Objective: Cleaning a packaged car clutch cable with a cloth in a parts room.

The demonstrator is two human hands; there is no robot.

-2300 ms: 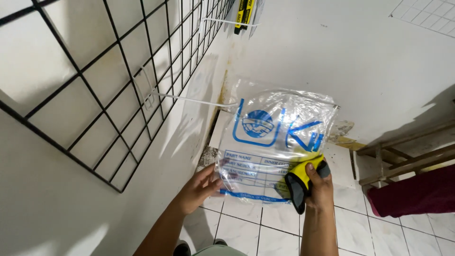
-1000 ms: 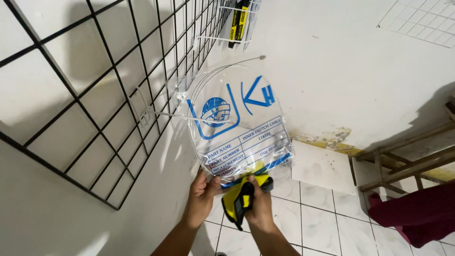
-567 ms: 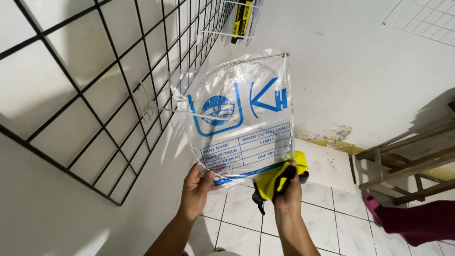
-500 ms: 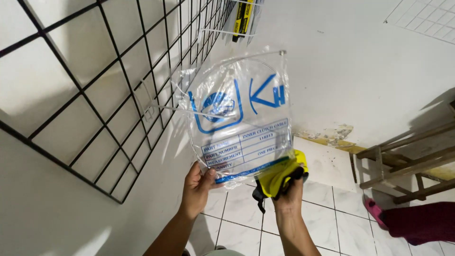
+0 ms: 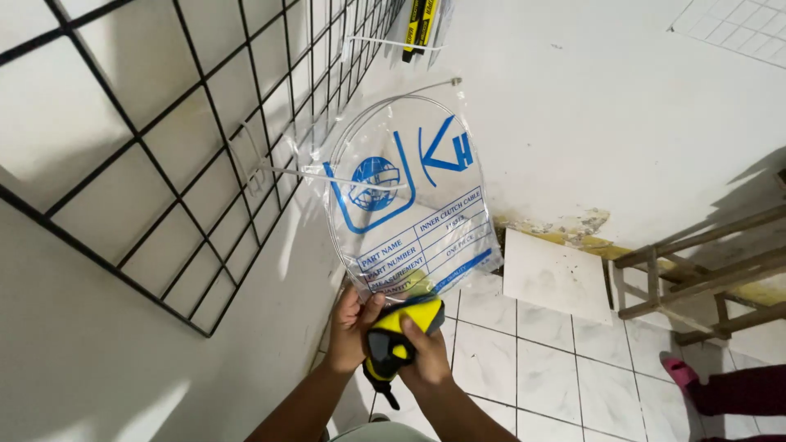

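Bag point(image 5: 409, 213) upright, long axis vertical, tilted right; left hand point(image 5: 350, 327) pinching bottom.

A black wire grid point(image 5: 164, 164) hangs on the white wall point(image 5: 622, 123) at left, with white hooks point(image 5: 270, 168) jutting from it. Yellow-and-black packs point(image 5: 419, 24) hang on a hook near the top. A loose tile point(image 5: 555, 277) leans against the wall's foot on the tiled floor point(image 5: 557, 385). A wooden frame point(image 5: 704, 278) stands at right, a pink slipper point(image 5: 678, 373) beside it.
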